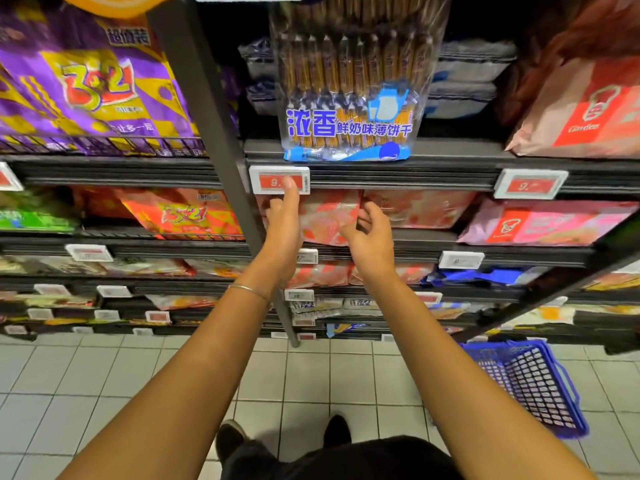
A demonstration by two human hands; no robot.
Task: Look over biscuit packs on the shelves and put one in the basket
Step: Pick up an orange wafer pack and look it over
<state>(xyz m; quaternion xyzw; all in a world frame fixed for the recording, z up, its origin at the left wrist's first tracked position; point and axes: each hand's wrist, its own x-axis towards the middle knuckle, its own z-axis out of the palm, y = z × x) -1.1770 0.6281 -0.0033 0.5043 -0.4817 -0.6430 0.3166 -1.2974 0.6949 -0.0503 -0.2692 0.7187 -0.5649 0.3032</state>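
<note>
— Where is the pack being looked over?

— At the upper centre of the frame: a clear plastic biscuit pack with blue lettering (349, 98) stands upright at the front edge of a dark metal shelf (433, 157). Its long axis runs top to bottom, its printed face is turned to the camera, and the wrapped biscuit sleeves inside also run top to bottom.

— And the hands?

— The left hand (282, 226) reaches up in the middle of the frame. Its index finger is straight, with the tip on the white-framed red price tag (279, 180) just below that pack; the other fingers are folded and hold nothing. A thin metal bracelet (247, 289) sits on that wrist. The right hand (369, 237) is just to its right, fingers curled, in front of a pink-red biscuit bag (329, 216) on the shelf below. I cannot tell whether it grips the bag or only hovers.

— The basket?

— A blue plastic mesh basket (530, 386) sits tilted at the lower right on a white tiled floor (104, 375), well apart from both hands.

— What about the rest of the room?

— It is a shop aisle. A purple and yellow snack bag (86, 81) fills the upper left, a dark metal post (214, 133) slants between the bays, and lower shelves with more packs and tags run across the middle.
</note>
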